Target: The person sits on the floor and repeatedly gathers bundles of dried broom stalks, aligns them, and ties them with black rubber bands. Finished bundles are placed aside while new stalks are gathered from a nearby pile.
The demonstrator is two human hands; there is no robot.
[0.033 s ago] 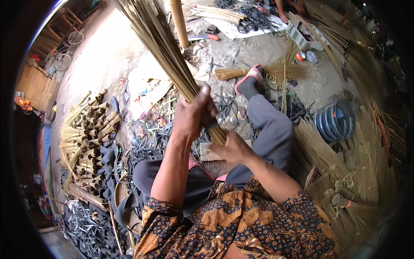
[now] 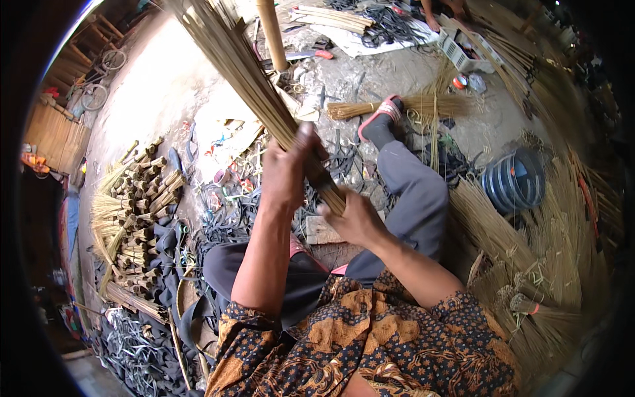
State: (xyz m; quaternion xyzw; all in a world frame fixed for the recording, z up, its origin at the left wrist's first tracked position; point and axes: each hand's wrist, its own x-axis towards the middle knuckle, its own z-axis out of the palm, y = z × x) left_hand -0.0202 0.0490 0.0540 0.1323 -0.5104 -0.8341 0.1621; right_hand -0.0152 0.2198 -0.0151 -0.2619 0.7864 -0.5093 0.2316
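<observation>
A long bundle of thin tan broom sticks (image 2: 246, 85) slants from the upper left down to my lap, its far end cut off by the picture's top edge. My left hand (image 2: 289, 167) is closed round its lower part. A dark band (image 2: 322, 183) circles the bundle just below that hand. At the bottom end my right hand (image 2: 357, 218) is closed on the stick butts, its fingers slightly smeared by motion. A wooden block (image 2: 324, 231) lies on the ground below the hands, between my legs.
Many short tied stick bundles (image 2: 135, 218) are piled at the left, above tangled dark strips (image 2: 142, 344). A blue bucket (image 2: 514, 181) and loose sticks (image 2: 552, 245) fill the right. Ahead are a tied broom (image 2: 354, 110), a knife (image 2: 301, 55), a white crate (image 2: 463, 56) and a bamboo post (image 2: 271, 33).
The bundle's lower end and my right hand have shifted slightly up. My left hand has moved a little up and left, and more of the dark band shows.
</observation>
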